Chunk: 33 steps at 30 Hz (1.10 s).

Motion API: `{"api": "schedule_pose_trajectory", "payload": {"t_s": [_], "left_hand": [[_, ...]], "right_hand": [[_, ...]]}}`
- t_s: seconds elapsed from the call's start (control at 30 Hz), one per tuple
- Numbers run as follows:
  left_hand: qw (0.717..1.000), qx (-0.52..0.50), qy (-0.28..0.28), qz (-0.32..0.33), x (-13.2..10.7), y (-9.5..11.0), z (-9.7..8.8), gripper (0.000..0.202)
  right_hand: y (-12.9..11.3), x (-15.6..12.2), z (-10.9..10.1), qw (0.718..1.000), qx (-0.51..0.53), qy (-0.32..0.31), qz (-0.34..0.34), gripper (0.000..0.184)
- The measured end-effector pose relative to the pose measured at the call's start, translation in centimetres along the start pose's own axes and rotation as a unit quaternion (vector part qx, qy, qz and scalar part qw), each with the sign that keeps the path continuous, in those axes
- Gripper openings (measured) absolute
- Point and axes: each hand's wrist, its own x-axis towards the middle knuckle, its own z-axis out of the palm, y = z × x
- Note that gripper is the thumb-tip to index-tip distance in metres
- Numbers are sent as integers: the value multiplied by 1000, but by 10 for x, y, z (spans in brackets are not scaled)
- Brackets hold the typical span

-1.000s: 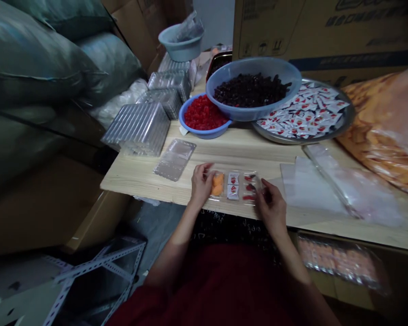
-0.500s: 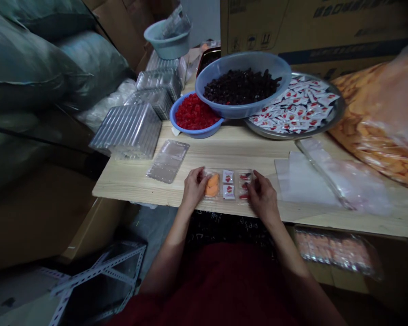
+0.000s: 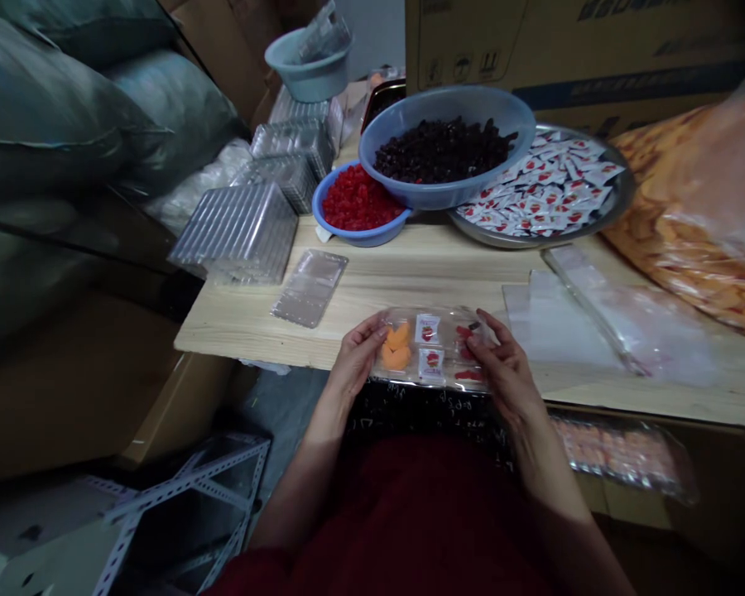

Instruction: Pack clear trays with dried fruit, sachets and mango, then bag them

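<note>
You've got the clear plastic tray in both hands, right at the near edge of the wooden board, and it looks to overhang that edge. Your left hand grasps its left end and your right hand grasps its right end, fingers curled over the rim, so neither hand is released. Inside the tray, on your left, sit orange pieces; two small red-and-white sachets sit in the middle, and dark red strips lie on your right.

Ahead of you, there's the blue bowl of dark dried fruit, with the smaller blue bowl of diced red fruit just beside it. To the right, a steel tray is heaped with more sachets, and the big blue bowl overlaps its rim. On the left stand stacked clear trays, with a flat clear lid lying alone on the board. To your right lie clear plastic bags, and beyond them, a bulging bag of orange pieces.
</note>
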Motion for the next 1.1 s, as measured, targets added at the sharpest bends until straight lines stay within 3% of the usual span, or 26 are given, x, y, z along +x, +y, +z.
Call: {"api": "schedule_pose_trajectory", "payload": {"t_s": [0.17, 0.3, 0.4, 0.53, 0.7, 0.77, 0.8, 0.87, 0.97, 1.1], "left_hand": [[988, -89, -55, -115, -10, -8, 2, 51], [975, -76, -91, -186, -17, -16, 2, 42], [974, -54, -97, -195, -22, -15, 7, 41], [982, -29, -64, -178, -26, -12, 13, 42], [982, -51, -40, -179, -22, -15, 7, 36], [983, -68, -19, -168, -18, -13, 4, 34], [984, -75, -5, -160, -16, -11, 3, 33], [984, -86, 25, -153, -13, -6, 3, 31], [982, -91, 62, -152, -11, 4, 3, 29], [980, -108, 100, -136, -10, 10, 4, 35]], "right_hand": [[-7, -5, -3, 1000, -1, 6, 6, 79], [-6, -8, -10, 1000, -20, 14, -10, 82], [-5, -10, -17, 999, -44, 9, -25, 81], [1, -8, -25, 997, -74, -5, -31, 77], [9, 0, -41, 972, -187, 12, -142, 60], [3, 3, -51, 935, -288, 54, -200, 53], [-2, 5, -56, 903, -353, 83, -230, 51], [-10, 7, -62, 812, -502, 130, -268, 46], [-17, 10, -59, 680, -687, 128, -223, 30], [-15, 8, -43, 585, -795, 75, -144, 17]]}}
